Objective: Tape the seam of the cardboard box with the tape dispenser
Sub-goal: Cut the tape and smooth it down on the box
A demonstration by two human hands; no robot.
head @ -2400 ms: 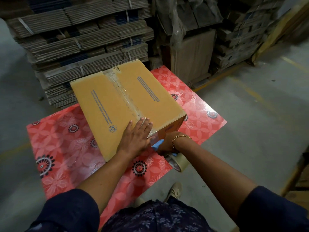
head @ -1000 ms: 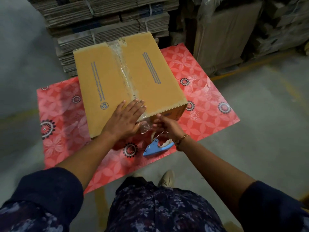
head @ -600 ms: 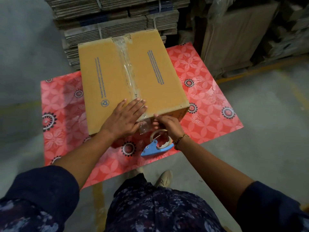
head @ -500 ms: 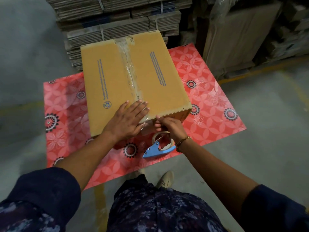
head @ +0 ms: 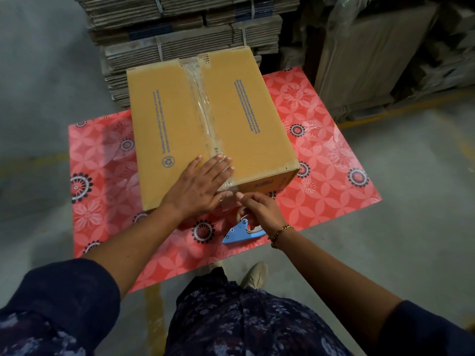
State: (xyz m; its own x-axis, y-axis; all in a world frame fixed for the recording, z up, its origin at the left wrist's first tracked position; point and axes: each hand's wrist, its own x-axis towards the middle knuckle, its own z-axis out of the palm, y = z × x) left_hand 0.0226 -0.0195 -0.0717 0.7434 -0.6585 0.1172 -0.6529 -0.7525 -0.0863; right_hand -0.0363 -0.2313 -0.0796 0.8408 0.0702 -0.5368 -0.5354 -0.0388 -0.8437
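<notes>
- 1 cardboard box, tan with blue print, sits on a red floral desk.
- 1 strip of clear tape runs along its top seam.
- 1 blue tape dispenser is by the near edge.
- 2 hands: left hand flat, fingers spread on the tape; right hand fingers curled around the dispenser's roll.

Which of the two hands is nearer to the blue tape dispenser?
Right. The right hand holds the tape dispenser; the left hand lies flat on the cardboard box, apart from it.
</notes>
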